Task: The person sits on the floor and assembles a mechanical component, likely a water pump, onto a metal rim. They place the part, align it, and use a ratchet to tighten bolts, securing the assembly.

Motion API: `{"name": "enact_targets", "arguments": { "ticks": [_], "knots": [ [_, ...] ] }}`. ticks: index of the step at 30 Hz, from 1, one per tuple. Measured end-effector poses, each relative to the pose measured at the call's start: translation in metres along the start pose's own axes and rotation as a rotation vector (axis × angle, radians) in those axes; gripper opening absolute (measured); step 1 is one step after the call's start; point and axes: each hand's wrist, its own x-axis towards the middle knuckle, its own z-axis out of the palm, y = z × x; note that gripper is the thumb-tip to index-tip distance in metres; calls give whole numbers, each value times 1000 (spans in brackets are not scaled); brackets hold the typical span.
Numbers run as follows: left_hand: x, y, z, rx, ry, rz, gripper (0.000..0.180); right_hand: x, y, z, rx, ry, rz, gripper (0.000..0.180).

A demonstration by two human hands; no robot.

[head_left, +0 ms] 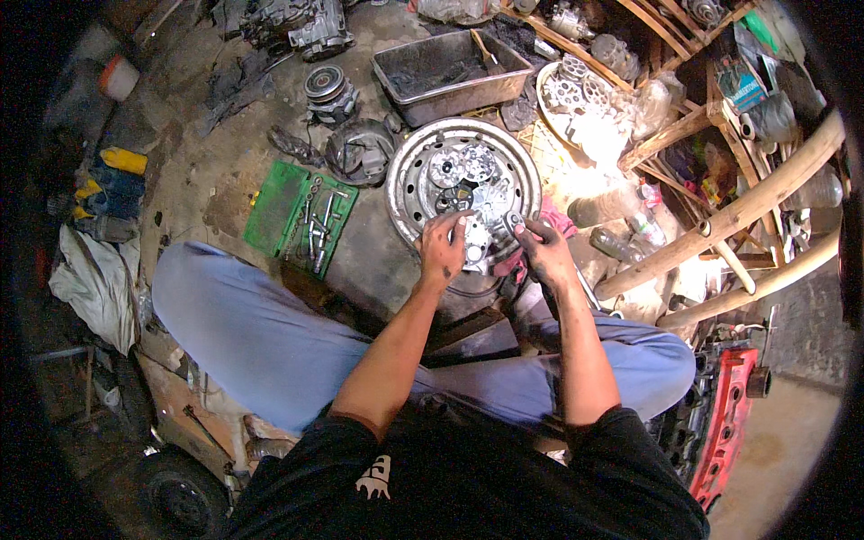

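A steel wheel rim (402,164) lies flat on the floor in front of me, with shiny machined metal parts (475,162) inside it. At the rim's near side, my left hand (440,248) grips the left edge of a silvery metal housing (475,247) with holes in it. My right hand (549,255) is closed around a ratchet wrench (514,220), its round head showing past the fingertips just right of the housing. Most of its handle is hidden by the hand. A red cloth (555,217) lies beside the right hand.
An open green socket case (286,216) lies left of the rim. Behind stand a black tray (450,83) with a brush and a pulley unit (327,90). To the right are a basin of parts (560,85), plastic bottles (616,245), wooden poles (720,229) and a red engine part (723,423).
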Motion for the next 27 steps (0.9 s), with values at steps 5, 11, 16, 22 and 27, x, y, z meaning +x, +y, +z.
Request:
{"name": "enact_targets", "arguments": {
  "ticks": [5,11,16,22,27],
  "knots": [
    [2,-15,8,-75,-21,-140,56,-15,-6,6,232,-21,-15,59],
    [1,-32,18,-250,-16,-160,72,-28,-11,16,124,29,34,63],
    [1,-20,20,-191,-11,-105,75,-7,61,47,189,247,27,53],
    [0,-21,10,-138,9,-108,74,-33,-3,50,681,42,251,29],
    [1,-14,8,-102,27,-92,73,-35,3,62,759,79,203,35]
  ]
}}
